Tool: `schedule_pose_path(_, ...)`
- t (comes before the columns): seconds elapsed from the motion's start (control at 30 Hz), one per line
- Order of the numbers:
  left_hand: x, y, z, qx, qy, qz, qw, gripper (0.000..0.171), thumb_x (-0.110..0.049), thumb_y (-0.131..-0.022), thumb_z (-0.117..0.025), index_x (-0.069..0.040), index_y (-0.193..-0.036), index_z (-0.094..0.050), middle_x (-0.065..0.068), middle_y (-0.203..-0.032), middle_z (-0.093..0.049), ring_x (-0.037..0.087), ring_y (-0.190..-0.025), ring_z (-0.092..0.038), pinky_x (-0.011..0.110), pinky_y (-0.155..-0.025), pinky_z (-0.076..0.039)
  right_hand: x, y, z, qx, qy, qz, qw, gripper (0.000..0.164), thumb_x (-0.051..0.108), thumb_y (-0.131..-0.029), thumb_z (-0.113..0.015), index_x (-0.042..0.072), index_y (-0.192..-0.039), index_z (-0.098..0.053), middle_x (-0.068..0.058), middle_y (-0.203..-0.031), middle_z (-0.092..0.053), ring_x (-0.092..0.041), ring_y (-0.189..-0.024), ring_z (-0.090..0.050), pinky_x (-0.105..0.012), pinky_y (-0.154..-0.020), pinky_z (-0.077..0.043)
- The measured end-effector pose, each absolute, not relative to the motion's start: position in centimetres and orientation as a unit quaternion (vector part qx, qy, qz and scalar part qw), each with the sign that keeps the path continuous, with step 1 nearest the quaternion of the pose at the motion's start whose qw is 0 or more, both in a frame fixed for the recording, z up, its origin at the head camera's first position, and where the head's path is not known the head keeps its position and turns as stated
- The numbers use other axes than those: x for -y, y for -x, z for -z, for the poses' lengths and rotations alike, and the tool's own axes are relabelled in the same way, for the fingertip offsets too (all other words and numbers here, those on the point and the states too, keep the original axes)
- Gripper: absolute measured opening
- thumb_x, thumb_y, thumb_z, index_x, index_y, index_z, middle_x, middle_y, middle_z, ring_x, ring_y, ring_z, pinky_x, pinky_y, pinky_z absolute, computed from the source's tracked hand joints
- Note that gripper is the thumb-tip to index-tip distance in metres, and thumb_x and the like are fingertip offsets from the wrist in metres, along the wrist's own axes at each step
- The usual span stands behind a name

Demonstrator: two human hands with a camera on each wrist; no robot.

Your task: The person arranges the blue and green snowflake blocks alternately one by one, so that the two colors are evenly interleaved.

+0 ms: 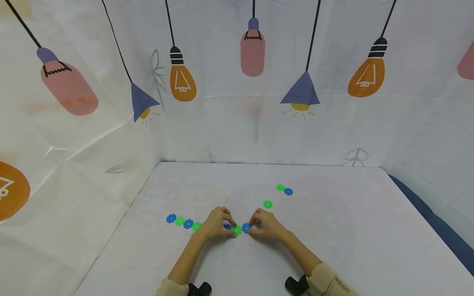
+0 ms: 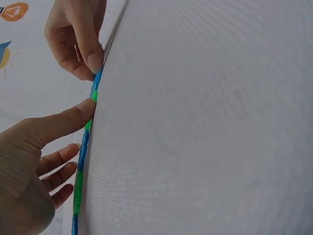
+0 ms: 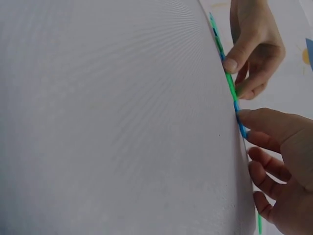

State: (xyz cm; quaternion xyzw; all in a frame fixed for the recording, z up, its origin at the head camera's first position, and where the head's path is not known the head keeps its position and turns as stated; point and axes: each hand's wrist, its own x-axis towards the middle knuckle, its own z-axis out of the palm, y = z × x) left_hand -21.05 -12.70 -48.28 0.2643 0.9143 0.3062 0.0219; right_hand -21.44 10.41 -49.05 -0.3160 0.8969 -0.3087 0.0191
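Near the middle of the white table, my left hand (image 1: 216, 224) pinches a green flower-shaped disc (image 1: 237, 230) between thumb and forefinger. A blue disc (image 1: 227, 226) shows between those fingers, beside the green one. My right hand (image 1: 267, 225) pinches another blue flower disc (image 1: 246, 228) right next to the green disc; whether the two interlock I cannot tell. Leftward runs a row of alternating blue and green discs (image 1: 188, 224), part of it hidden by my left hand. In the left wrist view, the discs (image 2: 84, 149) appear edge-on as a thin line.
Beyond my right hand lies a loose green disc (image 1: 268, 204). Farther back, a green disc (image 1: 280, 187) and a blue disc (image 1: 288, 191) touch or nearly touch. A sheet printed with lamps (image 1: 229, 123) hangs behind the table (image 1: 352, 230) and along its left side.
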Motion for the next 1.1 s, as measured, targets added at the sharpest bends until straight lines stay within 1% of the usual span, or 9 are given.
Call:
schedule_pose_path(0.27, 12.8, 21.0, 48.4, -0.914, -0.263, -0.308, 0.02, 0.026, -0.03, -0.064, -0.086, -0.015, -0.084, -0.077, -0.003, -0.094, -0.055, 0.016, -0.093, -0.045, 0.038, -0.08, -0.038, -10.5, 21.2, 48.8, -0.883, 0.321, 0.343, 0.02, 0.016, 0.019, -0.079, -0.074, 0.006, -0.088, -0.07, 0.0, -0.092, -0.059, -0.014, -0.079, -0.053, -0.024, -0.068, -0.045)
schedule_pose_path(0.43, 12.8, 21.0, 48.5, -0.915, -0.262, -0.306, 0.019, 0.027, -0.03, -0.064, -0.086, -0.015, -0.084, -0.077, -0.002, -0.094, -0.055, 0.018, -0.093, -0.045, 0.039, -0.08, -0.039, -11.3, 21.4, 48.8, -0.874, 0.314, 0.37, -0.011, 0.02, 0.017, -0.08, -0.074, 0.004, -0.094, -0.07, -0.001, -0.091, -0.063, -0.013, -0.079, -0.055, -0.025, -0.069, -0.047)
schedule_pose_path(0.57, 12.9, 20.9, 48.5, -0.915, -0.26, -0.306, 0.02, 0.026, -0.03, -0.064, -0.086, -0.015, -0.083, -0.077, -0.003, -0.094, -0.055, 0.018, -0.093, -0.045, 0.039, -0.081, -0.039, -12.3, 22.2, 48.9, -0.879, 0.296, 0.372, -0.045, 0.021, 0.015, -0.079, -0.075, 0.002, -0.095, -0.069, -0.002, -0.09, -0.064, -0.015, -0.079, -0.056, -0.025, -0.07, -0.048)
schedule_pose_path(0.7, 12.9, 20.9, 48.5, -0.913, -0.263, -0.31, 0.019, 0.026, -0.029, -0.064, -0.086, -0.014, -0.083, -0.077, -0.003, -0.093, -0.055, 0.017, -0.092, -0.045, 0.039, -0.081, -0.038, -13.2, 23.0, 49.0, -0.897, 0.252, 0.359, -0.064, 0.026, 0.014, -0.077, -0.076, 0.001, -0.099, -0.068, -0.006, -0.093, -0.062, -0.018, -0.082, -0.056, -0.031, -0.073, -0.048)
schedule_pose_path(0.8, 12.9, 20.9, 48.4, -0.911, -0.265, -0.314, 0.019, 0.026, -0.028, -0.064, -0.086, -0.014, -0.083, -0.077, -0.002, -0.093, -0.055, 0.017, -0.093, -0.045, 0.039, -0.081, -0.038, -13.9, 23.6, 49.0, -0.916, 0.197, 0.344, -0.059, 0.035, 0.019, -0.077, -0.076, 0.002, -0.106, -0.066, -0.008, -0.099, -0.059, -0.021, -0.087, -0.054, -0.039, -0.077, -0.046)
schedule_pose_path(0.9, 12.9, 20.9, 48.3, -0.909, -0.267, -0.319, 0.018, 0.026, -0.028, -0.064, -0.086, -0.013, -0.083, -0.077, -0.002, -0.092, -0.055, 0.017, -0.092, -0.045, 0.039, -0.081, -0.038, -14.5, 24.2, 49.0, -0.934, 0.158, 0.318, -0.045, 0.041, 0.025, -0.077, -0.075, 0.003, -0.111, -0.064, -0.009, -0.1, -0.056, -0.023, -0.089, -0.051, -0.045, -0.077, -0.041)
schedule_pose_path(1.0, 12.9, 21.0, 48.4, -0.909, -0.27, -0.318, 0.018, 0.026, -0.027, -0.064, -0.086, -0.013, -0.083, -0.077, -0.002, -0.092, -0.055, 0.017, -0.091, -0.045, 0.038, -0.08, -0.038, -15.0, 24.7, 49.0, -0.942, 0.143, 0.301, -0.036, 0.04, 0.027, -0.078, -0.074, 0.003, -0.108, -0.065, -0.008, -0.098, -0.056, -0.023, -0.089, -0.051, -0.048, -0.078, -0.039)
schedule_pose_path(1.1, 12.9, 21.0, 48.4, -0.91, -0.268, -0.316, 0.02, 0.025, -0.027, -0.064, -0.086, -0.013, -0.083, -0.077, -0.002, -0.092, -0.055, 0.017, -0.092, -0.045, 0.038, -0.081, -0.039, -15.2, 25.0, 49.0, -0.941, 0.143, 0.305, -0.034, 0.033, 0.026, -0.078, -0.074, 0.003, -0.1, -0.065, -0.006, -0.095, -0.056, -0.022, -0.088, -0.051, -0.05, -0.079, -0.038)
